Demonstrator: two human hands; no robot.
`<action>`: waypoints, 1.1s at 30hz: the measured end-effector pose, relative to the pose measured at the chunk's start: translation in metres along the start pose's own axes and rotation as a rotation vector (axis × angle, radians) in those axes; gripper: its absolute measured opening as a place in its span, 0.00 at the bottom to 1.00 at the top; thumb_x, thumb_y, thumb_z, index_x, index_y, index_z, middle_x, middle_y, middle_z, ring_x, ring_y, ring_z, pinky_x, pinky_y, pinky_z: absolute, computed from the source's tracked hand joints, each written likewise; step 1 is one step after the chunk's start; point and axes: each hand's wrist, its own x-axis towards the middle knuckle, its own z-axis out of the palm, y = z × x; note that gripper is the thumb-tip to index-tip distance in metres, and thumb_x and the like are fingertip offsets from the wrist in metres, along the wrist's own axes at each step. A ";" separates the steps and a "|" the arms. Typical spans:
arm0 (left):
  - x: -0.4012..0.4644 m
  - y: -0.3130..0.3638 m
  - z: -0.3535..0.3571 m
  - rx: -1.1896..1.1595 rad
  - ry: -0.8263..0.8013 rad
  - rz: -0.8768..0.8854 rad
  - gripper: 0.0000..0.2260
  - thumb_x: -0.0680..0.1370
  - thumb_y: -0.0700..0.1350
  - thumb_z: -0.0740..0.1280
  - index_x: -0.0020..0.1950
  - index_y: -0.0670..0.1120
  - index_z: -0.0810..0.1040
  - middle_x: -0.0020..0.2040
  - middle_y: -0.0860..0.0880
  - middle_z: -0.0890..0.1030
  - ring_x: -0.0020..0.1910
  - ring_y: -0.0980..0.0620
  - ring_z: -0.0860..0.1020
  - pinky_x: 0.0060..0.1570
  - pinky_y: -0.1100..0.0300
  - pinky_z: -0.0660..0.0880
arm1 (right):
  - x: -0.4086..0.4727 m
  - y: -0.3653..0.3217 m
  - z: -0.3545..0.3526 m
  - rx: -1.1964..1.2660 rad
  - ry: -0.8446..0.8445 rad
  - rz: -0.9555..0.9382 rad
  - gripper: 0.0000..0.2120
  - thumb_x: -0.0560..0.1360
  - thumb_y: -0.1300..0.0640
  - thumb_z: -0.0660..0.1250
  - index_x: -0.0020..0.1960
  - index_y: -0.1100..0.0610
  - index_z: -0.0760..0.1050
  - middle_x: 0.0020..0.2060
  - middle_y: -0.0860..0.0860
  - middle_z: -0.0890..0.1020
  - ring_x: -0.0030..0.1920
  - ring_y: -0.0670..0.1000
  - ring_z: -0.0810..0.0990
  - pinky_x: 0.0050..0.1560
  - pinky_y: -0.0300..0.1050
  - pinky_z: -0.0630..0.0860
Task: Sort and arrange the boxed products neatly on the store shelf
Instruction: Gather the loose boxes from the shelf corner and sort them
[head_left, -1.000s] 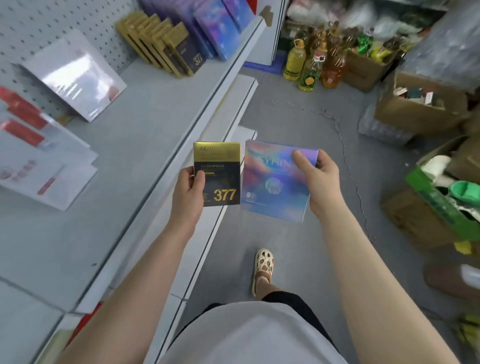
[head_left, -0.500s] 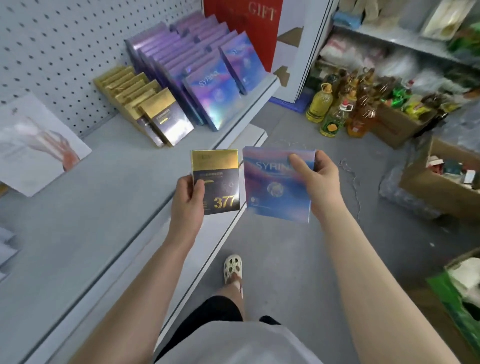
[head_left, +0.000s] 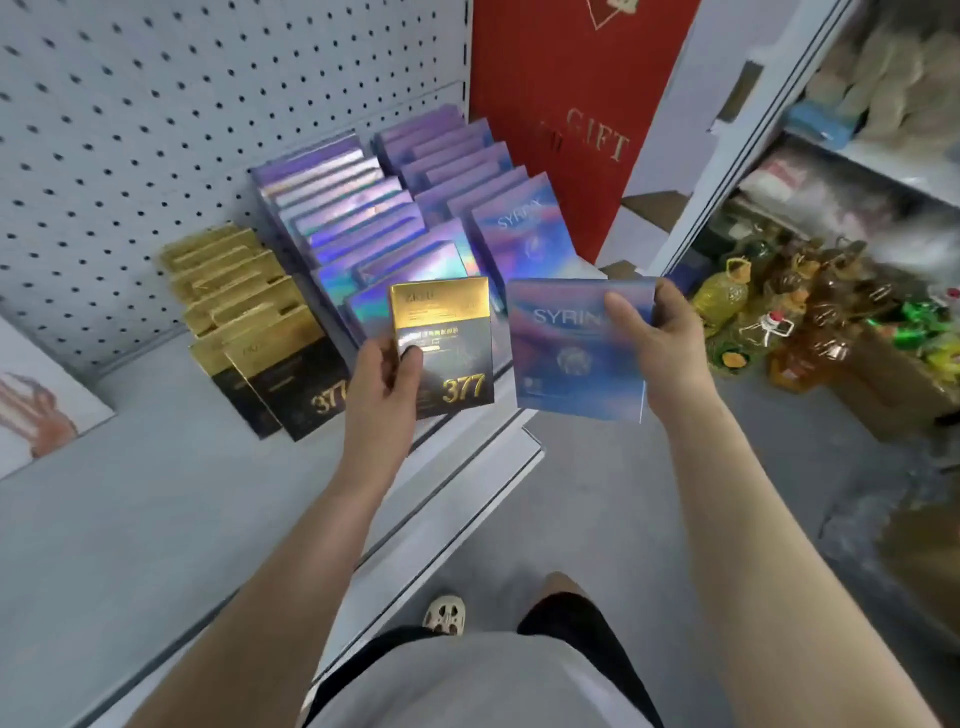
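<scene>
My left hand grips a gold-and-black box marked 377 by its lower left side, upright, over the front edge of the grey shelf. My right hand holds a blue-purple holographic SYRIN box by its right edge, beside the first box and just off the shelf. On the shelf behind stand a row of matching gold-and-black boxes and two rows of holographic boxes, all leaning back toward the pegboard.
A red GIFT box stands at the shelf's right end. A white flat pack lies at the left. Oil bottles and cardboard cartons sit on the floor to the right. My foot is on the aisle floor.
My view has swung along the shelf toward the sorted rows, which now sit close in front. Both hands carried their boxes forward and up with the same grips.
</scene>
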 end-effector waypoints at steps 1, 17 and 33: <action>0.007 -0.001 0.007 0.009 0.029 0.000 0.08 0.78 0.54 0.63 0.56 0.54 0.74 0.46 0.62 0.79 0.47 0.64 0.77 0.44 0.72 0.70 | 0.021 0.000 -0.001 0.005 -0.036 -0.002 0.07 0.72 0.48 0.74 0.41 0.47 0.77 0.36 0.43 0.82 0.38 0.45 0.80 0.38 0.42 0.77; -0.008 0.025 0.118 -0.063 0.616 -0.128 0.04 0.81 0.39 0.62 0.54 0.41 0.75 0.42 0.56 0.78 0.38 0.64 0.74 0.43 0.72 0.70 | 0.232 0.019 0.035 -0.139 -0.834 -0.230 0.18 0.73 0.66 0.73 0.59 0.53 0.73 0.51 0.43 0.77 0.46 0.36 0.77 0.45 0.33 0.75; 0.003 0.035 0.141 -0.038 0.715 -0.238 0.08 0.82 0.42 0.61 0.60 0.43 0.74 0.51 0.50 0.82 0.49 0.54 0.80 0.55 0.49 0.77 | 0.258 0.017 0.065 -0.638 -0.868 -0.825 0.22 0.71 0.63 0.74 0.64 0.54 0.79 0.55 0.55 0.73 0.58 0.58 0.70 0.62 0.42 0.64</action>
